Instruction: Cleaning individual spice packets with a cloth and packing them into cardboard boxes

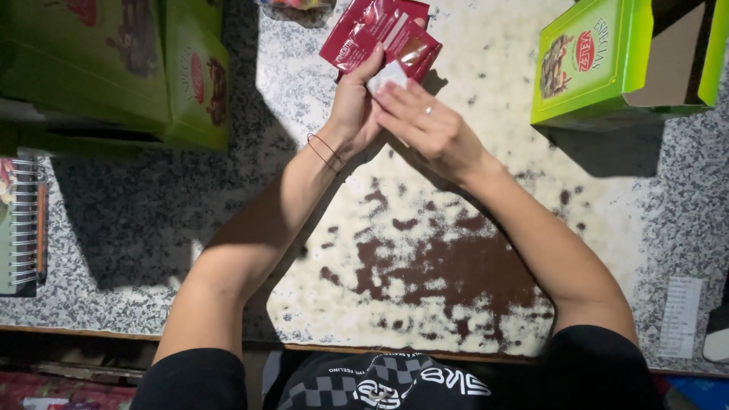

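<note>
Black-sleeved arms reach from the bottom of the frame across a speckled granite desk (pixel 668 190), meeting near its far edge. Left hand (pixel 353 114) pinches a small stack of red foil sachets (pixel 380 34), thumb pressed along the front face. Right hand (pixel 429 125), a ring on one finger, lies with fingers pressed together over a small white slip (pixel 387 76) at the stack's lower corner. Green printed cartons stand to either side: a group at far left (pixel 194 76), an open one at far right (pixel 596 64). A spiral notebook (pixel 21 228) rests at the left edge. Handling looks best done gently: steady thumb pressure, sachet edges squared, the slip kept flat against the foil rather than creased.
</note>
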